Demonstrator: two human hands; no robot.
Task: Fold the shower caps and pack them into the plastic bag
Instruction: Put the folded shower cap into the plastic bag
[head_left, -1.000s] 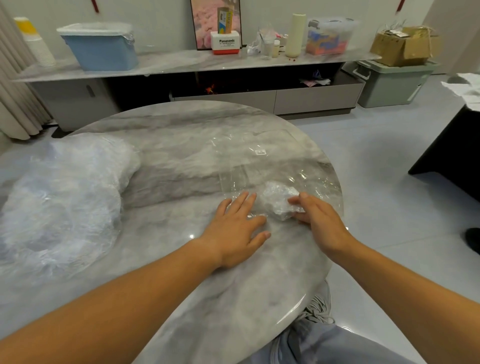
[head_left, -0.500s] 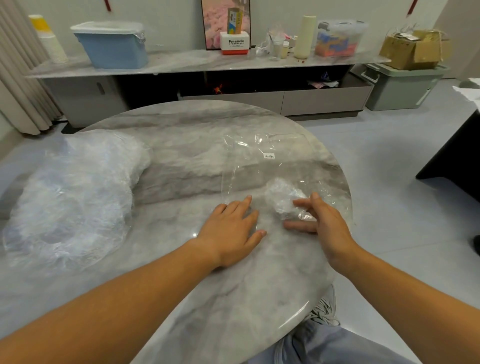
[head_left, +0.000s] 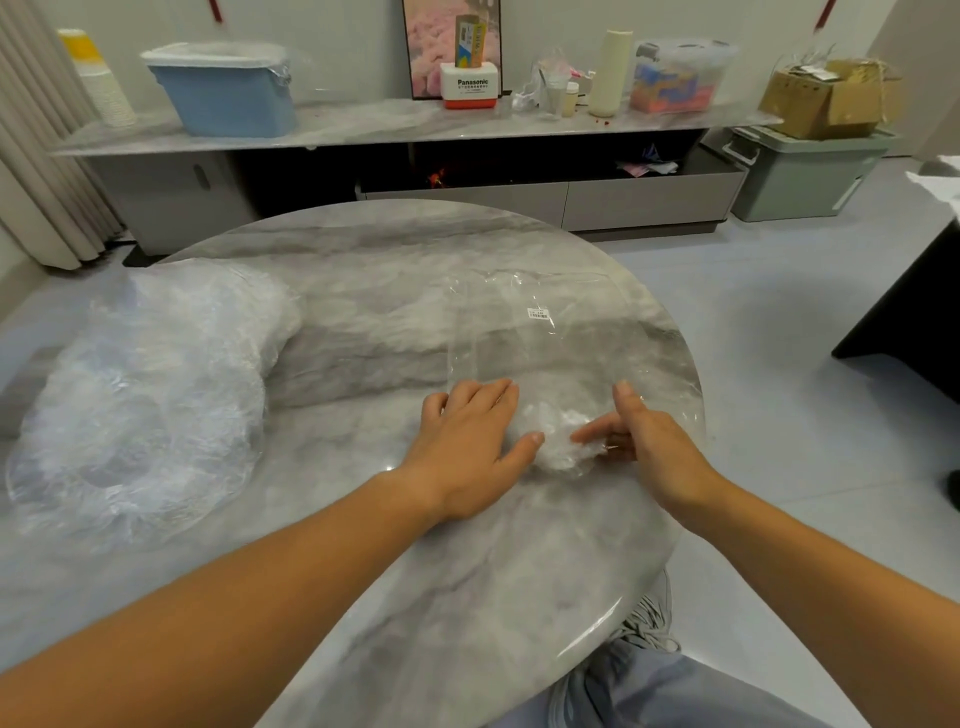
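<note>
My left hand (head_left: 467, 441) lies flat on the marble table (head_left: 467, 597), fingers straight and close together, pressing down the near edge of the clear plastic bag (head_left: 545, 348). My right hand (head_left: 654, 447) grips nothing. Its forefinger (head_left: 592, 432) is stretched out and touching the folded shower cap (head_left: 558, 441), with the thumb lifted clear. The cap sits as a small crumpled wad between my two hands, right at the bag's near end. The film is so clear that I cannot tell whether the cap is already inside or just at the mouth. My worry is that a poke from one finger may let the wad spring open, since thin film like this rarely keeps a fold. The bag is slick on polished stone and lies near the table's right rim, so a hard push could slide it off if my left hand eases. The big pile of loose caps (head_left: 140, 395) waits well apart on my left.
</note>
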